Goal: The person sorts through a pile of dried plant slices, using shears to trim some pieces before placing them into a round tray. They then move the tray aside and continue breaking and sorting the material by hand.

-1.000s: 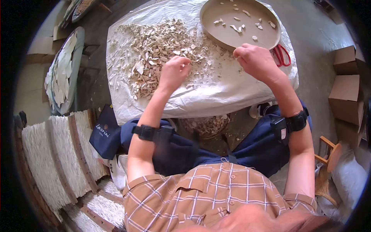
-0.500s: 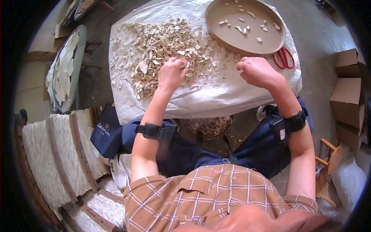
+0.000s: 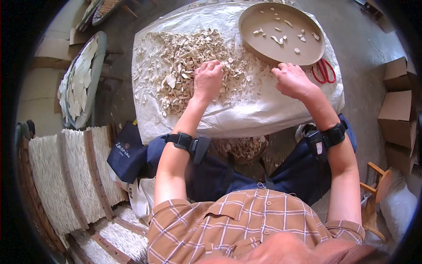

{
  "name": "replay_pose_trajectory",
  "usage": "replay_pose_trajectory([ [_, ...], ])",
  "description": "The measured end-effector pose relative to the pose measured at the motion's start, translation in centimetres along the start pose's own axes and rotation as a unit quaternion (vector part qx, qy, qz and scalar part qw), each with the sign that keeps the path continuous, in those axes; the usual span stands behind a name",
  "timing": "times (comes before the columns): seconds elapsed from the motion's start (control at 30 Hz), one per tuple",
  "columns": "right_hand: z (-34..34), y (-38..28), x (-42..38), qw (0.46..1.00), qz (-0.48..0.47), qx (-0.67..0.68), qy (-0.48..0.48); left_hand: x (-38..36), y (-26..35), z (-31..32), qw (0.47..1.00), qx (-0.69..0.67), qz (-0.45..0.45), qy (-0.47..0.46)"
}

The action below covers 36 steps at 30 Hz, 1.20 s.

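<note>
A heap of pale, broken flakes (image 3: pixel 180 57) is spread over the left part of a white-covered table (image 3: pixel 263 114). My left hand (image 3: pixel 208 79) is at the right side of this heap, its fingers curled down at the flakes; what they hold, if anything, is hidden. My right hand (image 3: pixel 292 80) hovers over the cloth just below a round brown tray (image 3: pixel 281 44), fingers bent together, their contents too small to make out. Several pale pieces lie scattered in the tray. Red-handled scissors (image 3: pixel 324 71) rest right of my right hand, beside the tray's rim.
A basket of flakes (image 3: pixel 246 148) sits under the table between my legs. Left are a round rack with pale sheets (image 3: pixel 81 81), stacked white layers (image 3: pixel 66 176) and a dark blue bag (image 3: pixel 127 154). Cardboard boxes (image 3: pixel 395 112) and a wooden stool (image 3: pixel 383 186) are right.
My left hand has shifted right over the heap, its fingers now pointing down at the flakes. My right hand is nearly in the same place. The whole view has shifted slightly.
</note>
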State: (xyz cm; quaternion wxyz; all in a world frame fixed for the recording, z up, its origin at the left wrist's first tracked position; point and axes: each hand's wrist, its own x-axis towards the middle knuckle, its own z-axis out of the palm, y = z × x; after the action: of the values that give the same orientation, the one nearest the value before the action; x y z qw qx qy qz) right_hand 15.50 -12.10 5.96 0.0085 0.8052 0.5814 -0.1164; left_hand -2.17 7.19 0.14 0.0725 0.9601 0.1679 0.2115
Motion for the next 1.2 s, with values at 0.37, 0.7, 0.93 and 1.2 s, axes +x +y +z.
replay_pose_trajectory([
  [0.37,-1.1,0.3,-0.6,1.000,-0.013,0.001,0.009,3.7,0.3,2.1,0.989,0.095,0.011,-0.111],
  [0.7,-1.9,-1.2,0.0,0.996,-0.052,0.012,0.067,3.8,0.2,0.1,0.970,-0.170,-0.146,-0.091],
  [0.93,-1.2,-4.1,1.2,0.978,-0.060,0.144,0.138,1.5,2.8,-4.0,0.710,-0.602,-0.343,-0.123],
  [1.2,-0.9,-4.3,2.4,0.878,-0.005,0.460,0.135,1.9,5.3,-4.6,0.698,-0.640,-0.280,-0.158],
])
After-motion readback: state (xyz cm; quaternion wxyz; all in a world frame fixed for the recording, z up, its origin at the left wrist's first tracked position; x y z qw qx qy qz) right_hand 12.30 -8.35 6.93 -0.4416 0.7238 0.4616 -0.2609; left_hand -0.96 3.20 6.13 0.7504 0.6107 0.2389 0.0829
